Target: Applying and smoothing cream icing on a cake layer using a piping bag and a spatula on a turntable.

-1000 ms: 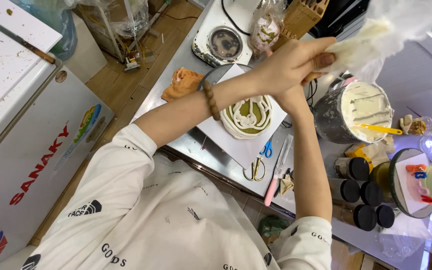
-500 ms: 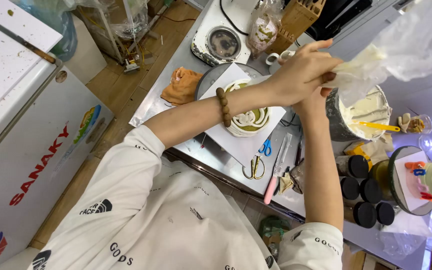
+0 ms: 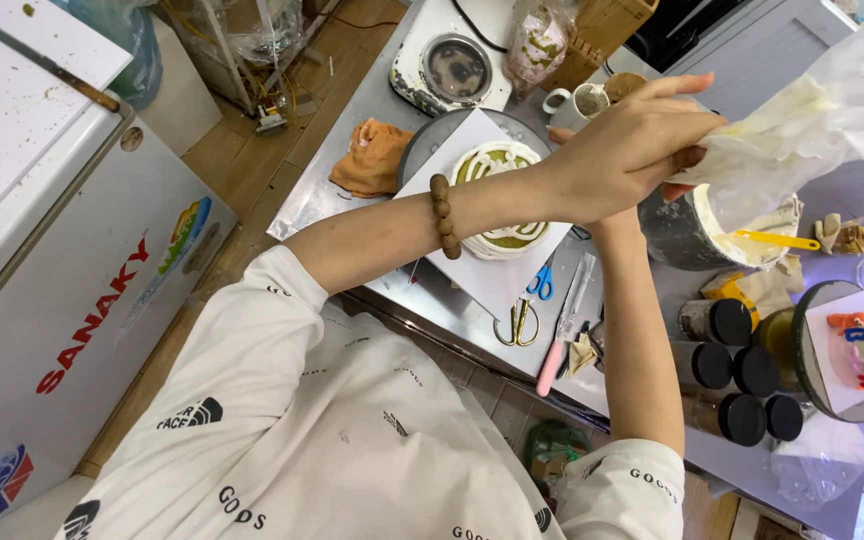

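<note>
The clear piping bag [image 3: 812, 110] is clasped at its twisted neck by the left hand [image 3: 627, 150], whose grip is closed around it; the right hand [image 3: 674, 178] is mostly hidden beneath, so its grip cannot be judged. The bag is held up and to the right of the grip, above a cream-filled metal bowl [image 3: 722, 235]. Below the left wrist, a green cake [image 3: 497, 200] rests on a white board on the steel desk [image 3: 432, 300]

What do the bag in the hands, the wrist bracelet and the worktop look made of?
Piping bag: thin clear plastic film, crinkled and see-through, smeared with cream inside. Bracelet: round brown beads, matte, likely wood. Worktop: bare grey metal sheet, probably stainless steel, with a dull sheen. Left hand grips the bag's neck.
</note>
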